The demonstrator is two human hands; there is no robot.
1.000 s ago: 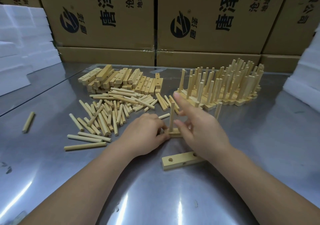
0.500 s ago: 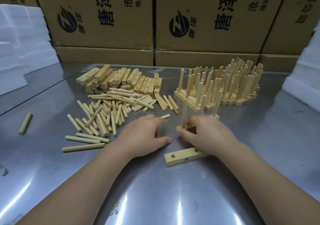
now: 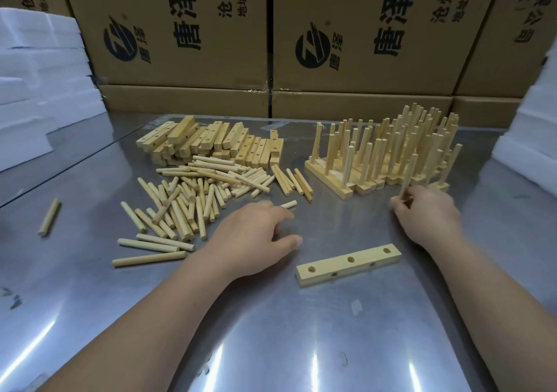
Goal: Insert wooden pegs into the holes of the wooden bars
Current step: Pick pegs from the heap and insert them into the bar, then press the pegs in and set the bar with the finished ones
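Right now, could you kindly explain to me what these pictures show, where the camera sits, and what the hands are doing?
There is no machine here: a person works with two bare hands, filmed by one camera worn on the head, looking down. On the metal table lie a heap of loose pegs, a stack of empty bars behind it, and at the right a group of finished bars with pegs standing upright. One single bar with three holes on top lies nearest. The left hand lies relaxed and holds nothing. The right hand pinches a pegged bar beside the finished group.
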